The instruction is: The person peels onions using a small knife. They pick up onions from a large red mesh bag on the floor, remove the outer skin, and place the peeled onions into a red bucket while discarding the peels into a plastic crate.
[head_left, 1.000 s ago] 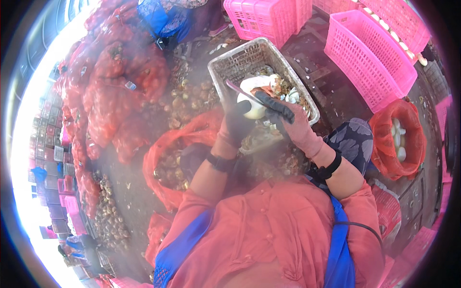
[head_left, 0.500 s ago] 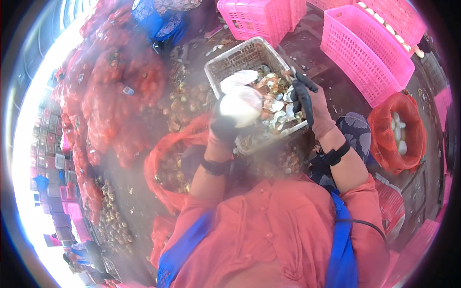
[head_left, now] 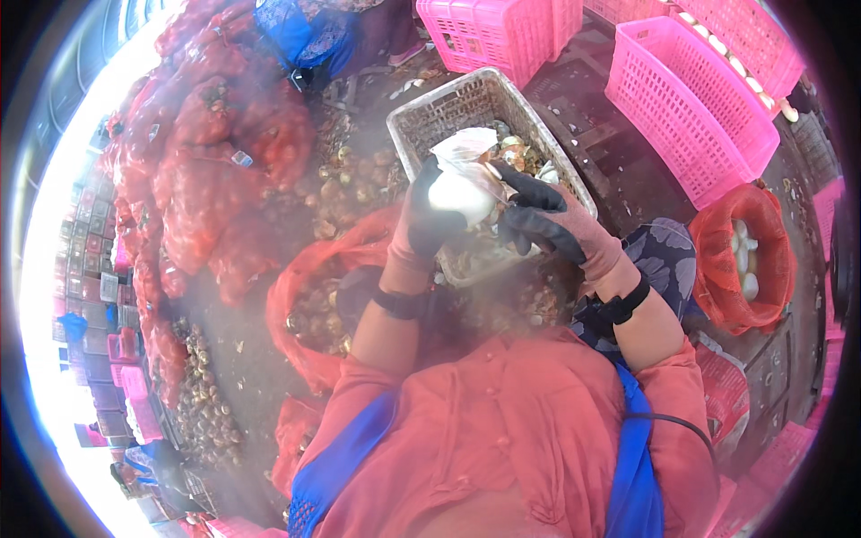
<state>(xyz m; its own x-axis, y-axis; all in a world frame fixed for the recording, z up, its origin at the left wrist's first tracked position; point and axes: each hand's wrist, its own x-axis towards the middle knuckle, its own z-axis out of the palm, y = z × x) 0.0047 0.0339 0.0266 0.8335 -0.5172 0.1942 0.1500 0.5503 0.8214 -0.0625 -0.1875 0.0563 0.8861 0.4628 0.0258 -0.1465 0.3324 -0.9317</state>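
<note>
A peeled white onion rests in my left hand, gloved in black and pink, with its fingers wrapped round the onion's left side. A loose pale flap of skin stands up at the onion's far side. My right hand, in a matching glove, is at the onion's right side with its fingers curled. What it grips there is hidden. Both hands are above a dirty white plastic crate holding peelings.
Red mesh sacks of onions are piled at left, with loose onions beside them. An opened red sack lies by my left arm. Pink crates stand far right, near a red mesh bag holding white onions. Another person's blue clothing shows at the back.
My right hand has moved left from the crate's right side to the onion, and its fingers have curled. The onion has shifted slightly right with my left hand.
</note>
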